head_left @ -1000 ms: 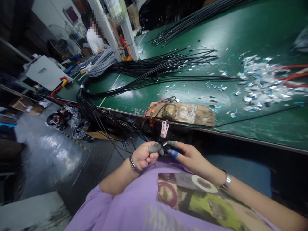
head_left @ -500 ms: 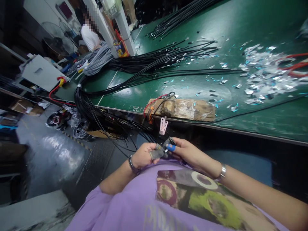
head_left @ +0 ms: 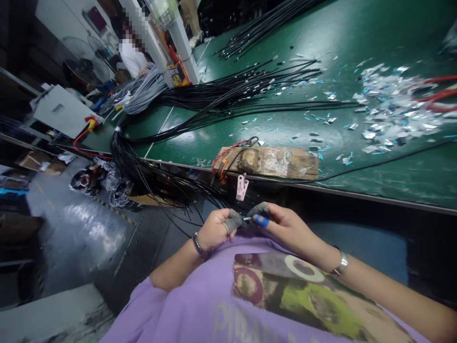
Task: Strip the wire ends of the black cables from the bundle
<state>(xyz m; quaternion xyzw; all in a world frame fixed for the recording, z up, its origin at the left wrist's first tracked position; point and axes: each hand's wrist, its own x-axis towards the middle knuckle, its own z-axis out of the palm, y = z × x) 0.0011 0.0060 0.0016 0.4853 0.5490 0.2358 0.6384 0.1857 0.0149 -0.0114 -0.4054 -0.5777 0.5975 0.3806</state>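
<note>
My left hand [head_left: 218, 227], with grey covers on its thumb and finger, pinches a black cable close to its end. A short whitish cable end [head_left: 247, 218] bridges the small gap between my hands. The fingertips of my right hand [head_left: 280, 220], the thumb wrapped in blue, close on that end. Both hands are just in front of my purple shirt, below the table edge. From the left, loose black cables [head_left: 185, 190] hang over the edge toward my left hand. A pink clothespin [head_left: 242, 187] hangs just above my hands.
On the green table [head_left: 357, 190] lies a wooden block [head_left: 285, 162] with an orange clip and wires. Foil scraps [head_left: 396, 109] and a black cable bundle [head_left: 228, 95] lie behind it. A person in white [head_left: 133, 57] is at the far left, near a fan.
My right hand has drawn slightly right, away from my left hand, so the gap has widened and more of the whitish cable end shows.
</note>
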